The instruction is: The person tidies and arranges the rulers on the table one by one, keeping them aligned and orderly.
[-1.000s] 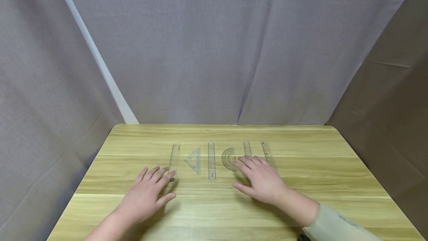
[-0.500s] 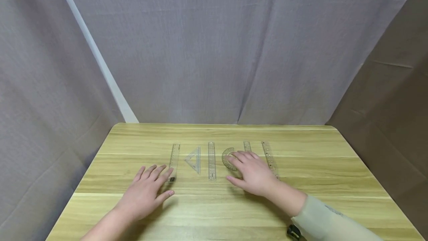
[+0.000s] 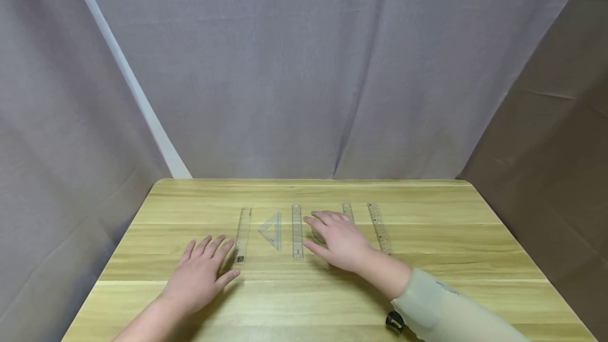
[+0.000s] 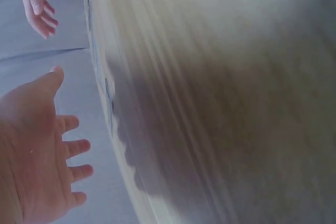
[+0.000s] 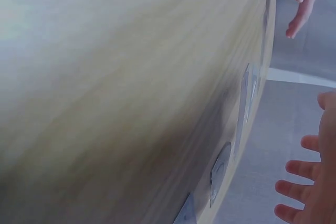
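Observation:
My left hand (image 3: 197, 277) hovers with spread fingers at the lower left of a clear ruler (image 3: 244, 234) in the head view. In the left wrist view its palm (image 4: 34, 156) faces the wood, above its own shadow. My right hand (image 3: 341, 243), fingers extended, is held over a clear protractor (image 3: 317, 235) and hides most of it. Its fingertips come close to the middle ruler (image 3: 297, 231). Between the two hands lies a set square (image 3: 275, 232). Both hands hold nothing. The right wrist view shows the protractor (image 5: 214, 184) flat below the hand.
Another ruler (image 3: 348, 209) is partly covered by my right hand, and a further clear ruler (image 3: 379, 228) lies at the row's right end. A black object (image 3: 395, 321) shows beside the right sleeve. Grey curtains (image 3: 266, 78) hang around the wooden table (image 3: 285, 305).
My right hand has moved left, from the protractor's right side to over it, reaching toward the middle ruler. The left hand stays nearly in place. The rulers, set square and protractor lie as before.

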A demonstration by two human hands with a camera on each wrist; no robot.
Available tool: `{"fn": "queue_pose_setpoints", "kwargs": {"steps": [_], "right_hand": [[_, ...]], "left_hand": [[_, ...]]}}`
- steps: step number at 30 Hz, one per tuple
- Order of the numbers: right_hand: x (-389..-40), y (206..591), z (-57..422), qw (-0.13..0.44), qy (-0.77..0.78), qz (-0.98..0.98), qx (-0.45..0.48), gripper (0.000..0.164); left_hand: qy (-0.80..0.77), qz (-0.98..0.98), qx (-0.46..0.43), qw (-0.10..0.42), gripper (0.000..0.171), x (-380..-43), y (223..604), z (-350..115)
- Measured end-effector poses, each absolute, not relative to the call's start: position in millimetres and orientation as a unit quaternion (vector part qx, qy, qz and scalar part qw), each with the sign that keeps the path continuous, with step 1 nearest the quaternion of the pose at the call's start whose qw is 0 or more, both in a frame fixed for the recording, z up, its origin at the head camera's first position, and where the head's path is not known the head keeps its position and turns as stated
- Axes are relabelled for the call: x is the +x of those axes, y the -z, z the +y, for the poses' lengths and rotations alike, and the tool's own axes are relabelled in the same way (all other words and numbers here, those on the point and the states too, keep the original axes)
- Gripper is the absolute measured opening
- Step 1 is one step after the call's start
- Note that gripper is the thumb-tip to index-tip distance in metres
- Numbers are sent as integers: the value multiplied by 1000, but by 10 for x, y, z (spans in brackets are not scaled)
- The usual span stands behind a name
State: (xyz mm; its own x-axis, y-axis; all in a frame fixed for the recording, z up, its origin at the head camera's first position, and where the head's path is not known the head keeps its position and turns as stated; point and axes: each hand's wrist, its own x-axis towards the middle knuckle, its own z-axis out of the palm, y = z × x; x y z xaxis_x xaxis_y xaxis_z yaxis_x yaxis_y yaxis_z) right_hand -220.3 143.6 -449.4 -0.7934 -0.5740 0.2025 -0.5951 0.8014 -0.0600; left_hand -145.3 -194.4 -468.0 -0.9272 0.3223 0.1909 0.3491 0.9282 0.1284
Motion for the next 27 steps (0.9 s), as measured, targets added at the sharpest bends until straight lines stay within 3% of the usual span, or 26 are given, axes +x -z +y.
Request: {"fn": "queue_pose_setpoints", "kwargs": {"steps": [27], "right_hand": [[-2529, 4544, 961, 53, -68, -945, 317, 55]], "left_hand": [[62, -986, -144, 53, 67, -1566, 4713, -1975]]}}
